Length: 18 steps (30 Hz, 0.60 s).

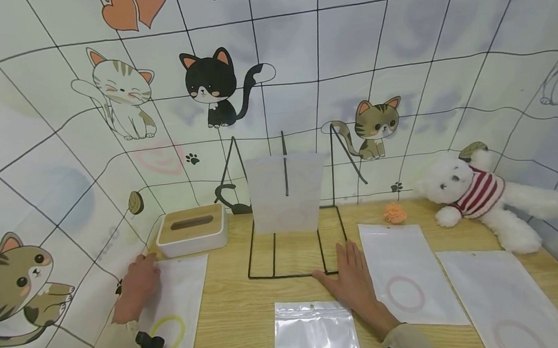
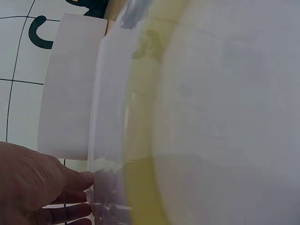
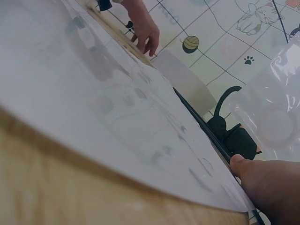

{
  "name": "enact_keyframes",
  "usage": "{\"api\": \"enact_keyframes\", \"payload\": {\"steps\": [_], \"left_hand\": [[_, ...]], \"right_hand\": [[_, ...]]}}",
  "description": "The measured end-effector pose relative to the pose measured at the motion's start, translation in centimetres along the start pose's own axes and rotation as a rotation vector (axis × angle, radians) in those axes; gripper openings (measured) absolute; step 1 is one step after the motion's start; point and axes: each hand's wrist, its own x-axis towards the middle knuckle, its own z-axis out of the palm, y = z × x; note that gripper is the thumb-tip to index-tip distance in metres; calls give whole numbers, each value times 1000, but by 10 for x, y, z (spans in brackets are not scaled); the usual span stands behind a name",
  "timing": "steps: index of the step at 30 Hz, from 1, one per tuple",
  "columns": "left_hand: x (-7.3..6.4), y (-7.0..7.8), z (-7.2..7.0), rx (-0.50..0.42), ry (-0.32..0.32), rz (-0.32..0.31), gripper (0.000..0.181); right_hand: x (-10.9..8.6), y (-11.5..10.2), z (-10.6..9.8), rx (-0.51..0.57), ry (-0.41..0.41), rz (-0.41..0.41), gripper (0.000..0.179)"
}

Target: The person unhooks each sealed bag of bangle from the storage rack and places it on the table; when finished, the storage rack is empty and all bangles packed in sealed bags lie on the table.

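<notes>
My left hand (image 1: 139, 282) is at the far end of a flat white plastic pouch (image 1: 194, 290) bearing a yellow ring (image 1: 180, 334). In the left wrist view, thumb and spread fingertips meet the pouch's edge. My right hand (image 1: 353, 277) lies with straight fingers at the front right corner of a black wire stand (image 1: 287, 276), its thumb at the front bar. A translucent pouch (image 1: 287, 211) stands upright on the stand. Below it, a shiny zip pouch (image 1: 315, 335) lies flat, partly cut off by the head view's bottom edge.
A white tissue box with a wooden lid (image 1: 215, 235) stands behind the left pouch. On the right lie two more white pouches (image 1: 394, 258) (image 1: 494, 282) with faint pink rings. An orange crocheted piece (image 1: 395, 213) and a white plush bear (image 1: 477, 194) are behind them.
</notes>
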Motion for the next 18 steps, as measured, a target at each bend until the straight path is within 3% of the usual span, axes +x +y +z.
{"api": "enact_keyframes", "payload": {"steps": [7, 14, 18], "left_hand": [[2, -2, 3, -20, 58, 6, 25], [3, -1, 5, 0, 82, 38, 24], [-4, -1, 5, 19, 110, 60, 24]], "right_hand": [[0, 0, -1, 0, -2, 0, 108], [0, 0, -2, -6, 13, -3, 107], [-1, 0, 1, 3, 3, -1, 107]]}}
